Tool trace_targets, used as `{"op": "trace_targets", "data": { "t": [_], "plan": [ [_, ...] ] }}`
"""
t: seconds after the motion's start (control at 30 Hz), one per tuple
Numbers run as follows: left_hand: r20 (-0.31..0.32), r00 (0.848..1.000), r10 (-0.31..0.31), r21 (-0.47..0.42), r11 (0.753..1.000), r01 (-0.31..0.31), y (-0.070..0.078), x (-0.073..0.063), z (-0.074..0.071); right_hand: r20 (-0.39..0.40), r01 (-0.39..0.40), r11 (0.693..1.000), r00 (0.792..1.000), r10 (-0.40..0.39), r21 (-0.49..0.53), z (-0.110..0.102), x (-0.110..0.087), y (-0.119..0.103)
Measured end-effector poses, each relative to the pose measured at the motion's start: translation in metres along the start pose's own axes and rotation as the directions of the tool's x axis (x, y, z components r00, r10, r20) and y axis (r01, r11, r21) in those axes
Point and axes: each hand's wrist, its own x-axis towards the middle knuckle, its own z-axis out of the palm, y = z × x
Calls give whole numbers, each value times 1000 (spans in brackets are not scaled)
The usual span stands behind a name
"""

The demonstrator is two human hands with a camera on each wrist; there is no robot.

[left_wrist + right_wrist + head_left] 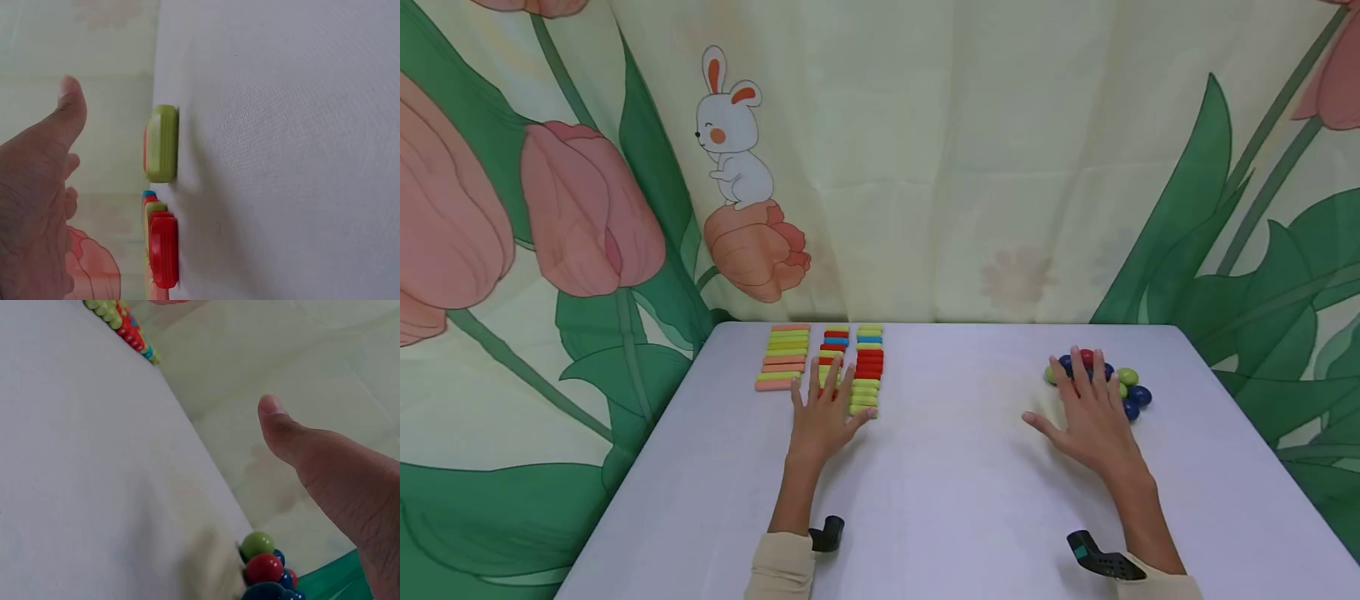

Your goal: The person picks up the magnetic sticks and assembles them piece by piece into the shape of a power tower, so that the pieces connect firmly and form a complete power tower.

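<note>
Backdrop: one pale cream curtain (895, 167), printed with pink tulips (595, 208), green leaves (655, 175) and a white rabbit (735, 158) seated on a tulip head.

Surface: one white desk (962, 433), its far edge near the curtain.

Left hand (822, 425), mine: fingers straight and spread, thumb held out to the side, grasping nothing; raised over the near end of the bars, my thumb clear of them in the left wrist view.

Ridged bars, three columns, far left part of the desk. Left column (787, 351): salmon, yellow and lime. Middle column (836, 337): lime, red and blue, partly hidden behind my fingers. Right column (869, 360): lime and blue at the far end, a run of red, then lime at the near end.

Right hand (1090, 417), mine: fingers extended, thumb well apart from them, grasping nothing; held over the balls. Whether my fingertips touch any, I cannot tell.

Glossy balls (1138, 395), one cluster, far right part of the desk: red, lime and dark blue, some covered by my fingers.

My hands are well apart from each other.

Worn: two beige sleeves (781, 567); one black wrist device (827, 534) on my left, another (1105, 560) on my right.
</note>
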Motion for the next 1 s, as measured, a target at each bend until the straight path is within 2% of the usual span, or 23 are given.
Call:
{"op": "trace_targets", "data": {
  "t": [0.2, 0.33, 0.43, 0.5, 0.63, 0.8, 1.0],
  "plan": [
    [-61, 997, 49, -30, 998, -51, 4, -2, -4, -39, -59, 997, 997, 61, 41, -7, -11, 9],
    [-118, 989, 91, -62, 993, -99, 3, -6, -4, -129, -107, 991, 985, 117, 82, -4, -25, 14],
    [-127, 983, 130, -111, 983, -145, 1, -7, -1, -174, -138, 984, 972, 156, 109, 0, -36, 21],
    [-122, 982, 144, -146, 976, -162, 1, -7, 0, -163, -166, 978, 969, 186, 125, 1, -42, 25],
    [-66, 990, 122, -225, 965, -134, -1, -6, 3, -106, -204, 969, 970, 220, 140, 8, -49, 30],
    [6, 997, 76, -254, 964, -73, -4, -4, 9, -113, -212, 967, 967, 229, 141, 17, -52, 33],
    [22, 998, 53, -282, 958, -45, -3, -1, 16, -100, -282, 944, 948, 301, 169, 18, -56, 34]
  ]
}}
